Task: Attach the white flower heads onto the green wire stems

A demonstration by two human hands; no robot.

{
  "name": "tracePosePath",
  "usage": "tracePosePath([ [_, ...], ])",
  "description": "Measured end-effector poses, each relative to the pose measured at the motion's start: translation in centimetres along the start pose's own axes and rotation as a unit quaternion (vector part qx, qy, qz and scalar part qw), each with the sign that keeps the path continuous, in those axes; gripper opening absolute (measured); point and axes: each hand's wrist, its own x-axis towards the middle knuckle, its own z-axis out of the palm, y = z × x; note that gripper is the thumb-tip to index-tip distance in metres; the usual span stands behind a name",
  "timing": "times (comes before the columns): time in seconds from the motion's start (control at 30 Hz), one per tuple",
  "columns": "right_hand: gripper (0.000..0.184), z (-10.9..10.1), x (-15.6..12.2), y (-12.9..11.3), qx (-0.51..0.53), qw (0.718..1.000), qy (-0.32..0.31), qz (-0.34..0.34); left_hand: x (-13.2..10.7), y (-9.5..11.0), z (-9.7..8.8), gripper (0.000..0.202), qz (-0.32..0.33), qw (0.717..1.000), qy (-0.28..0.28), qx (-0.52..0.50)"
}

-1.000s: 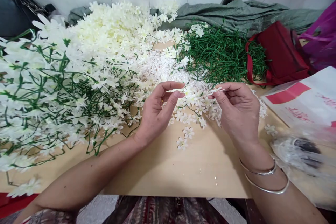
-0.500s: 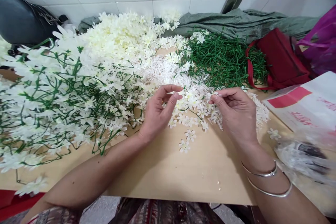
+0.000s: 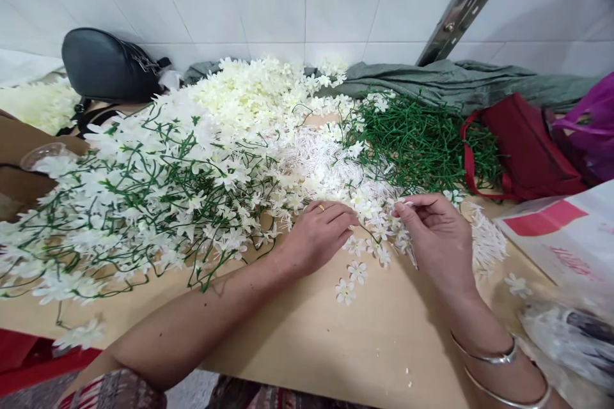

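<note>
My left hand (image 3: 323, 236) is palm down at the near edge of the loose white artificial flowers (image 3: 367, 208). Its fingers are bent and pressed together, with the tips hidden among the blossoms beside a green stem (image 3: 368, 231). To the right, my right hand (image 3: 436, 230) pinches a small white artificial flower, mostly covered by thumb and forefinger. Between and beyond the hands lies a heap of thin white stamens (image 3: 314, 152). Assembled white flowers on green stems (image 3: 177, 188) spread out left of my left hand.
Green plastic stems (image 3: 417, 140) are piled at the back right, by a red bag (image 3: 527, 147). A paper bag (image 3: 570, 236) and clear plastic wrapping (image 3: 570, 339) lie at right. A black bag (image 3: 110, 67) stands back left. Cream petals (image 3: 254, 86) are heaped by the wall.
My left hand has turned palm down and its raised, parted fingers have come down to the flowers. The right hand keeps its pinch. The camera view has shifted, so the table appears lower.
</note>
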Motion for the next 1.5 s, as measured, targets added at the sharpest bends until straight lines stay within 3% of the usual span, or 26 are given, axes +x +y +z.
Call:
tracePosePath([
  [0.33,0.023,-0.1,0.1,1.1,-0.012,1.0,-0.023,-0.01,0.1,0.0,-0.1,0.019,-0.015,1.0,-0.008,0.013],
  [0.5,0.026,-0.2,0.0,1.2,-0.01,1.0,-0.007,0.014,0.2,0.5,-0.4,0.021,-0.035,0.997,0.062,-0.042],
  [0.8,0.022,-0.2,-0.1,1.4,-0.018,1.0,-0.013,-0.006,0.5,0.2,-0.5,0.017,-0.044,0.972,0.204,-0.108],
  [1.0,0.022,-0.2,0.0,1.2,-0.028,1.0,-0.001,0.007,0.5,0.1,-0.6,0.017,-0.046,0.969,0.216,-0.112],
  [1.23,0.017,0.0,0.1,0.6,-0.019,1.0,-0.003,-0.016,1.3,1.3,-2.1,0.015,-0.086,0.945,0.288,-0.13],
  [1.5,0.015,0.3,0.1,0.7,0.007,1.0,-0.013,-0.012,1.9,1.8,-2.8,0.017,-0.131,0.923,0.275,-0.236],
])
